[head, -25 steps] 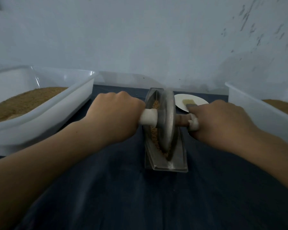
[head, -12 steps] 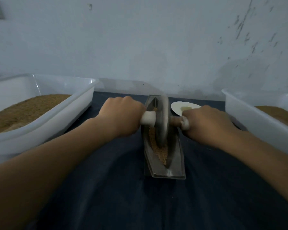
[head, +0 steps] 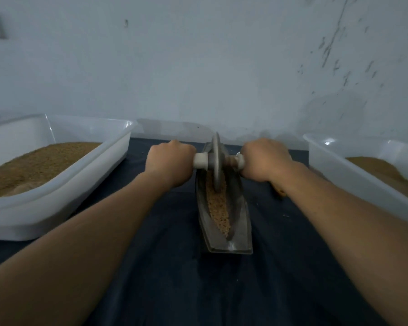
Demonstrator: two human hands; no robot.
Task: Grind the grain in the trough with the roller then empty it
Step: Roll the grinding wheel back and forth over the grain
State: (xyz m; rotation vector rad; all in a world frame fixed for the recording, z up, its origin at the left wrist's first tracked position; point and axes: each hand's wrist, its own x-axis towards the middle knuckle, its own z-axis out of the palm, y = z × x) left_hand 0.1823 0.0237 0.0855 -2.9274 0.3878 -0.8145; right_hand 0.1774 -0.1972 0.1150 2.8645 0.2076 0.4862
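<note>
A narrow boat-shaped metal trough [head: 239, 222] lies lengthwise on the dark cloth in front of me. Brown grain [head: 218, 208] fills its groove. The metal disc roller [head: 216, 161] stands upright in the far half of the groove. My left hand [head: 170, 162] grips the roller's white left handle. My right hand [head: 265, 160] grips the right handle on the other side. Both arms are stretched forward. The trough's far end is hidden behind the disc and my hands.
A white plastic tub [head: 64, 184] holding brown grain stands at the left. Another white tub [head: 363, 175] with grain stands at the right. A pale wall rises just behind the table. The dark cloth [head: 198, 290] covers the table toward me.
Both hands have pushed the roller away from me along the trough, from its near-middle part to its far half. More grain shows in the near part of the groove.
</note>
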